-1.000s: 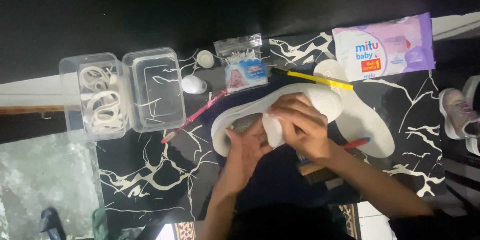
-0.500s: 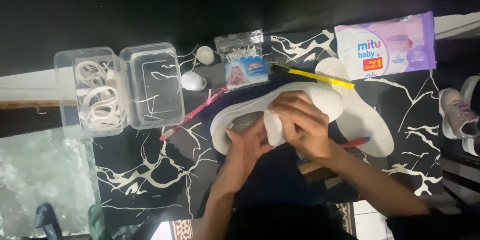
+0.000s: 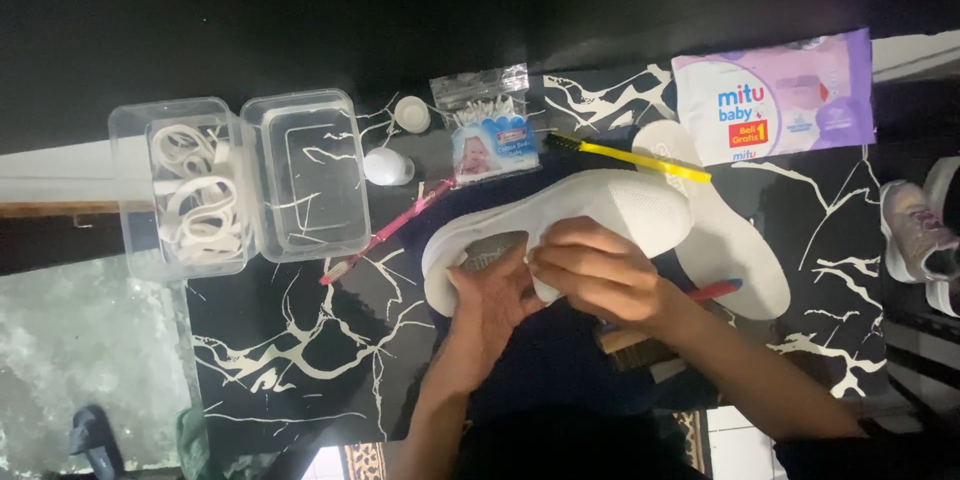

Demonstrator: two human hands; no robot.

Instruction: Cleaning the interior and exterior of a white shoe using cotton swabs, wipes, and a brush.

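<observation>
Far left: clear plastic box (image 3: pixel 195 185) holding white laces (image 3: pixel 195 202), its empty lid half (image 3: pixel 308 172) sitting beside it. Pink toothbrush (image 3: pixel 385 231) lying next to that on the black marbled table (image 3: pixel 290 340). My left hand (image 3: pixel 492 292) is cupping the heel end of the white shoe (image 3: pixel 560 225), fingers closed on it. My right hand (image 3: pixel 592 275) is gripping its side at the middle. Shoe is lying centre of the table, over a white insole (image 3: pixel 735 255). Yellow brush (image 3: pixel 630 157) and wipes pack (image 3: pixel 772 95) sitting behind.
</observation>
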